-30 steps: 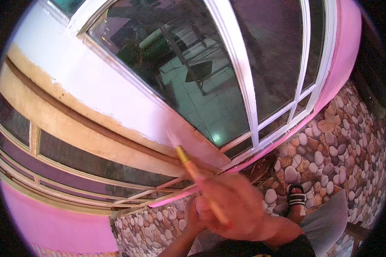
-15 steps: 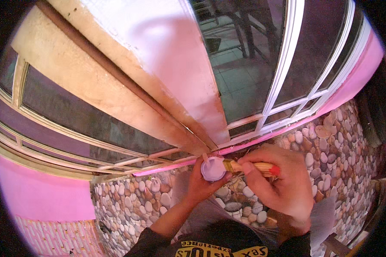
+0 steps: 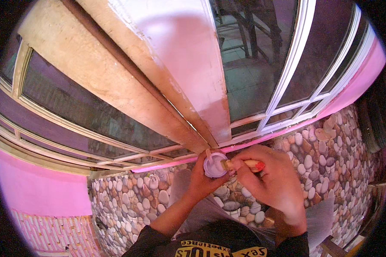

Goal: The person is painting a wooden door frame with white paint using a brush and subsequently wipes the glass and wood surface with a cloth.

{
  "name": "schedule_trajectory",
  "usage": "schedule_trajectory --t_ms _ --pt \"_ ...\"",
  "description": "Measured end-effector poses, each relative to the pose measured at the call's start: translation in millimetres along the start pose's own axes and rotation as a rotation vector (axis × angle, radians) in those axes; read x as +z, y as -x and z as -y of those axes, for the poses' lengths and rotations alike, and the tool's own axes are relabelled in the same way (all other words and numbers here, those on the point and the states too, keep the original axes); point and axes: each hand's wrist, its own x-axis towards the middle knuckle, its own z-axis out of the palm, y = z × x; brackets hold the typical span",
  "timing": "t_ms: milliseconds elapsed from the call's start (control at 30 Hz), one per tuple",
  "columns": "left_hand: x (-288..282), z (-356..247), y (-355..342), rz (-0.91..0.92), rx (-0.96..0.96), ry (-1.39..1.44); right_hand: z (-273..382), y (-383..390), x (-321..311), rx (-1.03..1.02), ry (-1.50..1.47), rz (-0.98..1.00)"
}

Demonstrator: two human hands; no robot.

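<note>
My left hand [image 3: 200, 179] is wrapped around a small round cup [image 3: 219, 174] of pale, whitish paint. A light flat stick [image 3: 208, 154] leans against the cup's far rim. In my right hand [image 3: 273, 180] is a paintbrush [image 3: 247, 165] with a wooden, red-tipped handle, gripped between thumb and fingers. Its bristle end reaches over the cup's right rim and into the opening; how deep the bristles sit I cannot tell. Just beyond the cup stands a door panel [image 3: 188, 64] coated whitish on its right part, with a tan strip along its left.
Left of a dark gap, another tan panel [image 3: 98, 68] borders a glazed window [image 3: 85, 103]. White-framed glass [image 3: 253, 81] fills the right side. Pebble-patterned flooring [image 3: 158, 197] lies beneath me, a pink wall [image 3: 43, 184] at the left. My knees flank both hands.
The brush has moved from the cup's right edge further into its opening, its handle shifting left with my right hand. My view has shifted slightly; the left hand still holds the cup.
</note>
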Motion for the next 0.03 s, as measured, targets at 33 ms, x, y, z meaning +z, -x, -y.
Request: schedule_trajectory --t_ms 33 --pt "0.0 -4.3 -0.3 -0.005 0.010 -0.006 5.2 0.2 -2.5 0.067 -0.022 0.019"
